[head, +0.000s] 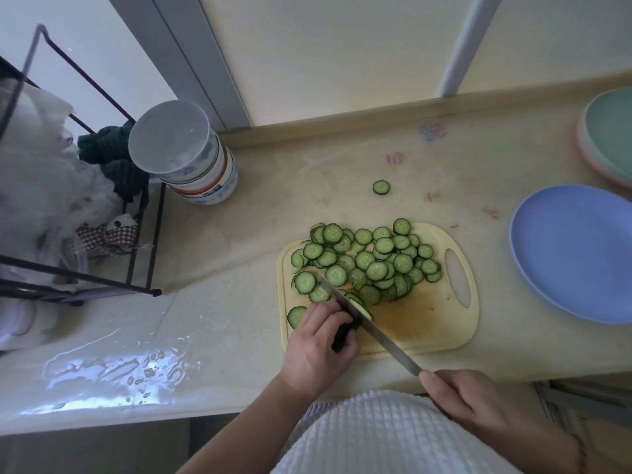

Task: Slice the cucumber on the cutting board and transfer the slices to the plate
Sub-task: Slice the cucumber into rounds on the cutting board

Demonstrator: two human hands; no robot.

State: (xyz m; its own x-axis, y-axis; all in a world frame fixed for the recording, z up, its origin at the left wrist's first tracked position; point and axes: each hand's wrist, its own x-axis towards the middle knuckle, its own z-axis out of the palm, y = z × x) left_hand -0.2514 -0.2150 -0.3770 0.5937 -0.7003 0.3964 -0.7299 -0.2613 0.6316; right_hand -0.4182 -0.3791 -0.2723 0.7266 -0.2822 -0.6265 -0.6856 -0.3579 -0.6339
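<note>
Cucumber [343, 331], a dark stub, is held on the cutting board [424, 323] at its near left corner, fingers of the left hand [316, 350] curled tight around it. Knife [369, 325] is gripped by the closed right hand [465, 405], blade against the stub. Slices [369, 261] are heaped toward the board's far edge. One stray slice [381, 187] lies on the counter [239, 268]. Blue plate [574, 251] sits by the counter's right edge.
</note>
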